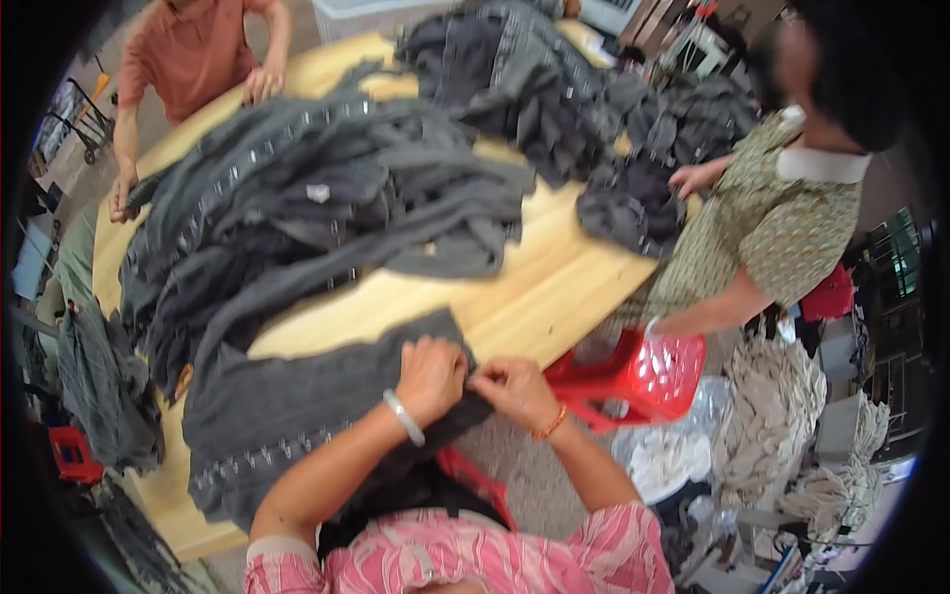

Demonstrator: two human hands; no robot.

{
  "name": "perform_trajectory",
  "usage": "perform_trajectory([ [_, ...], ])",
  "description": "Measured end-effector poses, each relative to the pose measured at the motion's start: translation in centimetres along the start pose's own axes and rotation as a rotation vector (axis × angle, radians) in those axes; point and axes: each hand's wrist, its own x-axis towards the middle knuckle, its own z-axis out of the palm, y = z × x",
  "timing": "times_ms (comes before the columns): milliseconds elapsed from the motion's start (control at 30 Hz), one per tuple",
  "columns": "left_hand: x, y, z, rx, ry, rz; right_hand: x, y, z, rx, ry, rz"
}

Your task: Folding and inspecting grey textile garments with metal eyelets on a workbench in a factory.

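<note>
A dark grey piece of cloth [307, 401] lies spread along the near edge of the table, with a row of small shiny spots along its lower part. At its right end my left hand [432, 378] is closed, knuckles up, on the cloth's edge. My right hand [518, 394] is just beside it, thumb and fingers pinched together on the same edge. What exactly lies between the fingertips is too small to make out. The cloth's lower right part hangs over the table's edge toward my lap.
A large grey cloth heap [297, 188] covers the wooden table's [554, 267] left side; another pile [505, 79] lies at the back. One person [203, 59] stands far left, another [762, 218] works at right. A red stool [653, 376] and beige cloth [767, 416] stand right.
</note>
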Motion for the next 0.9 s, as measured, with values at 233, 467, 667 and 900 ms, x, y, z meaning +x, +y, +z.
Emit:
perform_trajectory([
  [233,-0.7,0.1,-1.2,-0.177,-0.089,-0.057,0.1,0.5,0.0,0.017,-0.066,0.096],
  [467,-0.1,0.4,-0.6,-0.126,0.157,0.045,1.6,-0.7,-2.8,-0.111,-0.112,0.127],
  [667,-3.8,0.5,-3.0,-0.133,0.323,0.182,1.4,-1.9,-2.8,-0.363,0.332,-0.191],
  [900,-14.0,-4.4,-7.0,0.254,0.181,-0.099,3.7,-5.5,2.0,-0.187,0.257,-0.68],
])
